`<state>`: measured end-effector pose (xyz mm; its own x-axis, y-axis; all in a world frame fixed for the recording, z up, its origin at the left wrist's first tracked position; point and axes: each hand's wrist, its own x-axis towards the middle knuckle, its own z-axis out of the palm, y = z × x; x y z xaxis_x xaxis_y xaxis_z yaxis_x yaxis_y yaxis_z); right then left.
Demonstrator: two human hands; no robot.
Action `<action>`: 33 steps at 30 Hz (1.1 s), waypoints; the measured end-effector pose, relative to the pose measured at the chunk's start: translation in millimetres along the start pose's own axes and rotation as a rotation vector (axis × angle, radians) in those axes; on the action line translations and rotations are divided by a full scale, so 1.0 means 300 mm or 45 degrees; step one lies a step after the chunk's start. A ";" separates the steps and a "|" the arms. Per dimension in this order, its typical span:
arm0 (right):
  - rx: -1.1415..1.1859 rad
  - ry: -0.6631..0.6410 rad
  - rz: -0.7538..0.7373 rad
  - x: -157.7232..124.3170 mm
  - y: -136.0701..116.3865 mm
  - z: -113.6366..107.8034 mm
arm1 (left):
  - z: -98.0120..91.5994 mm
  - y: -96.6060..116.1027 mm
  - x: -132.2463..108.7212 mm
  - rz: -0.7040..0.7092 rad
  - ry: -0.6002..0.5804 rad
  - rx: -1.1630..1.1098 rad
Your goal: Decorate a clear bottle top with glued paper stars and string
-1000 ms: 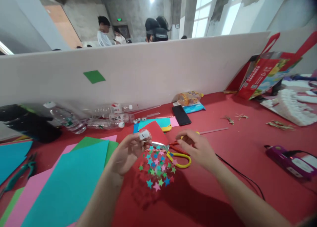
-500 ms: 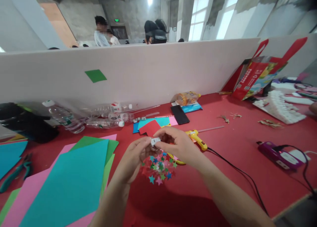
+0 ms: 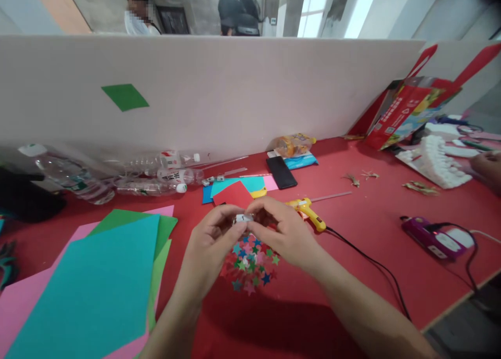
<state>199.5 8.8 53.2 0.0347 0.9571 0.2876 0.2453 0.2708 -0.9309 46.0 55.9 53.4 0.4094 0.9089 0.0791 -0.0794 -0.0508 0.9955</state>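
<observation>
My left hand (image 3: pixel 211 244) and my right hand (image 3: pixel 284 234) meet over the red table (image 3: pixel 352 234). Both pinch a small white object (image 3: pixel 242 218) between their fingertips; I cannot make out what it is. Right below the hands lies a heap of small coloured paper stars (image 3: pixel 250 265). A yellow glue gun (image 3: pixel 307 210) with a black cord lies just right of my right hand.
Teal, green and pink paper sheets (image 3: pixel 90 291) are stacked at the left. Plastic bottles (image 3: pixel 152 181), a black phone (image 3: pixel 281 172) and coloured cards (image 3: pixel 235 192) lie along the white partition (image 3: pixel 235 87). A purple device (image 3: pixel 432 239) sits at the right, a red box (image 3: pixel 399 114) behind. Another person's hand (image 3: pixel 487 166) shows at the far right.
My right hand left the scissors area and joined my left hand on the small white object. The view dropped, and the glue gun came into sight.
</observation>
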 end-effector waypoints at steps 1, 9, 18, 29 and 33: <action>-0.023 -0.021 -0.010 -0.005 -0.002 -0.005 | -0.003 0.007 0.001 0.019 0.011 -0.009; 0.162 0.187 -0.029 -0.007 -0.059 -0.122 | -0.070 0.053 -0.001 0.097 0.186 -0.155; -0.017 -0.013 -0.089 -0.003 -0.082 -0.033 | -0.014 0.029 -0.023 -0.007 0.054 0.160; 0.532 0.009 0.244 0.029 -0.006 -0.035 | -0.009 -0.014 -0.013 0.018 -0.023 0.087; 0.589 0.061 0.265 0.027 -0.001 -0.025 | -0.015 -0.001 -0.013 0.093 -0.076 0.156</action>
<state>206.9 15.7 57.4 0.0840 0.9928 0.0852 -0.2256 0.1022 -0.9688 40.4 54.4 52.5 0.4602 0.8749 0.1508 -0.0007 -0.1695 0.9855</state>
